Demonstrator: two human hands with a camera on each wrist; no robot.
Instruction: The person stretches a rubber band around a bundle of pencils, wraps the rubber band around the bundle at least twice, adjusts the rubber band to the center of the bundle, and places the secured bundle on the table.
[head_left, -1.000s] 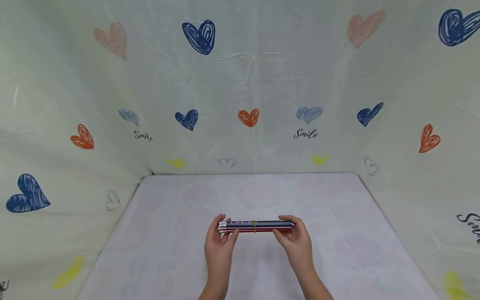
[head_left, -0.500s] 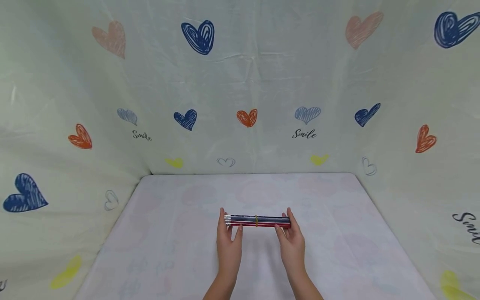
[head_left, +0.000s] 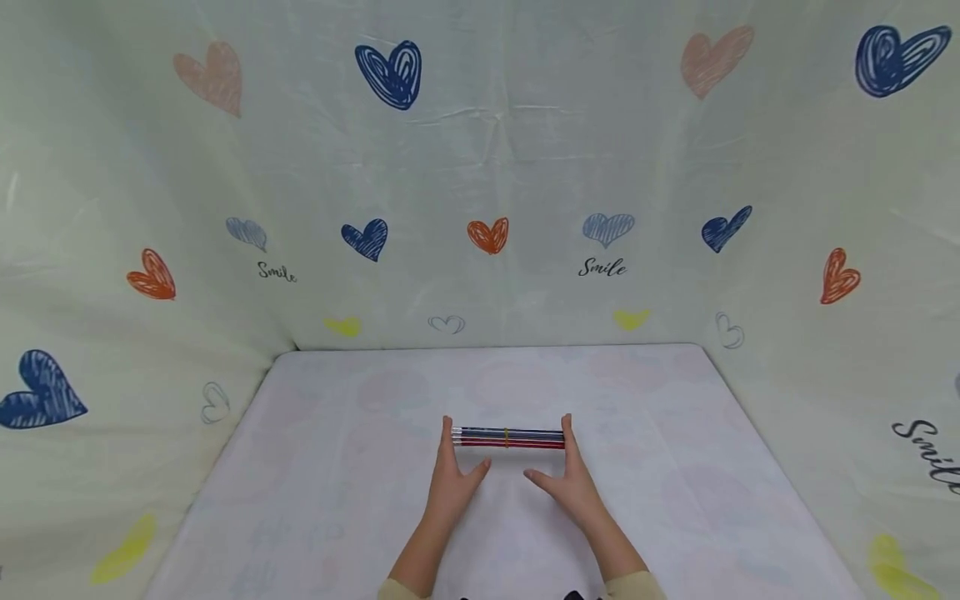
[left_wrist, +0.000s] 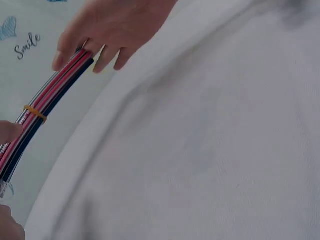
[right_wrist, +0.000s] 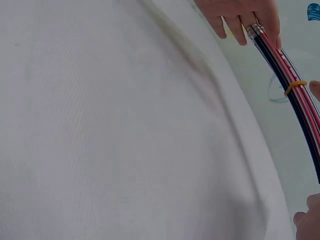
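Observation:
A bundle of dark blue and red pencils (head_left: 480,437), tied by a yellow rubber band (head_left: 506,438), lies level between the hands. My left hand (head_left: 452,492) touches its left end, where silvery tips show, with fingers straight and thumb spread below. Against the opposite end rests my right hand (head_left: 576,487), fingers straight, thumb also apart from the bundle in the head view. In the left wrist view the right hand (left_wrist: 120,25) has its fingers extended at the pencil ends. The right wrist view shows the left hand (right_wrist: 245,10) likewise.
A white table (head_left: 360,500) with rounded back corners spreads beneath the hands. Pale cloth walls (head_left: 540,167) printed with hearts and "Smile" enclose it at the back and sides. Pale yellow sleeves (head_left: 633,586) show at the bottom edge.
Fingers and thumbs of both hands gripped the pencils a second ago; now the thumbs are off and straight fingers touch the ends. The bundle has moved slightly away from the person.

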